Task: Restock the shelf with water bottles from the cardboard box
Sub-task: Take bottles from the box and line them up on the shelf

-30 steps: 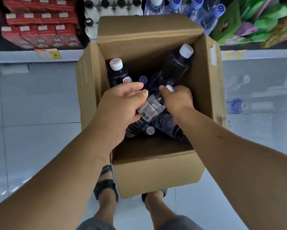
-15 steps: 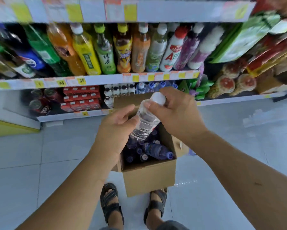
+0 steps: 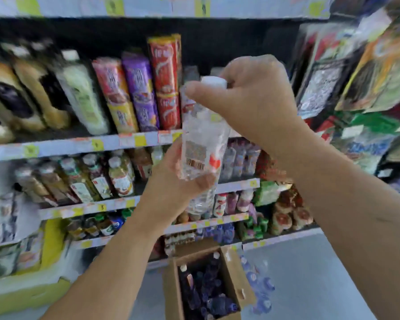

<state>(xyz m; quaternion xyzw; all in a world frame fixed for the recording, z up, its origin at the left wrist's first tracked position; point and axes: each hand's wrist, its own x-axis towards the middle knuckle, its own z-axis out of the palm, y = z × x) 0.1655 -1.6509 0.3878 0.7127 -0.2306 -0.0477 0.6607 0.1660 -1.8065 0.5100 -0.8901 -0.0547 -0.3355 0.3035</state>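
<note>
Left hand (image 3: pixel 178 181) wraps the lower half of the water bottle (image 3: pixel 203 144), thumb across the front under the barcode, fingers curled behind. Right hand (image 3: pixel 252 100) is clamped on the top of the bottle, thumb and fingers pinching around the neck just under the white cap (image 3: pixel 214 81). So both hands are closed on the one bottle, which is upright with a slight lean, at chest height in the air. Straight below the bottle, well apart, the cardboard box (image 3: pixel 171 287) sits open on the floor with more bottles (image 3: pixel 206 287) inside, dark and blurry, no count possible. Behind the bottle is the shelf (image 3: pixel 125 140) with its price strip. Up-left of the bottle are red cans (image 3: pixel 165 88). Level with the bottle's lower half, just to its right, stand some clear-looking bottles (image 3: pixel 238 158), too blurred to confirm as water. Step in hand, my judgement: carrying the bottle to its slot. To do it well I should pick the row first, let the left hand take the weight low, steer with the right, set the base flat on the board, label facing out, then push back without knocking neighbours. Thin plastic, so squeeze lightly.
</note>
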